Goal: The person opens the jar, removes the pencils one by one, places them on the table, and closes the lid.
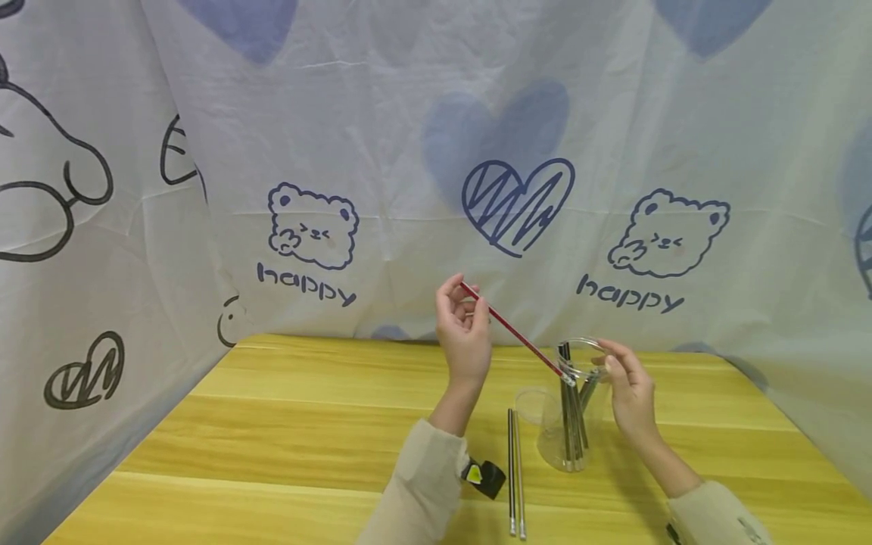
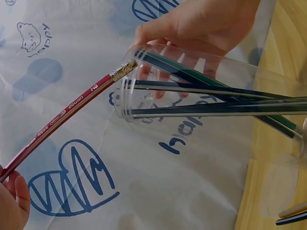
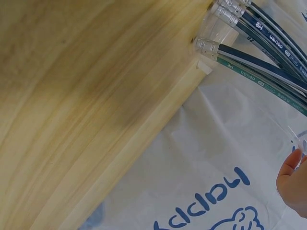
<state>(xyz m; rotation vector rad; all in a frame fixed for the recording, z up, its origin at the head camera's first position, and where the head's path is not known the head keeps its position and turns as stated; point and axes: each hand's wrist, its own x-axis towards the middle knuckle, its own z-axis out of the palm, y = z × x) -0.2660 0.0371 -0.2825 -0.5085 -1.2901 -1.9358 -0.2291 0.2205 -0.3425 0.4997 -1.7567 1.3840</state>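
My left hand (image 1: 466, 341) pinches a red pencil (image 1: 514, 333) near its far end, above the table. The pencil slants down to the right, its eraser end at the mouth of a clear plastic jar (image 1: 550, 446). In the left wrist view that eraser (image 2: 130, 65) is just beside the rim; whether it touches cannot be told. Several dark and green pencils (image 3: 268, 72) stand inside the jar, eraser ends down. My right hand (image 1: 632, 393) grips the jar at its rim from the right, its fingers partly seen through the clear wall in the left wrist view.
Two pencils, a dark one (image 1: 511, 462) and a lighter one (image 1: 520, 484), lie side by side on the wooden table (image 1: 306, 439). A clear round lid (image 1: 534, 405) rests left of the jar. Behind the table hangs a printed cloth (image 1: 395, 227). A small black object (image 1: 485, 478) sits by the left cuff.
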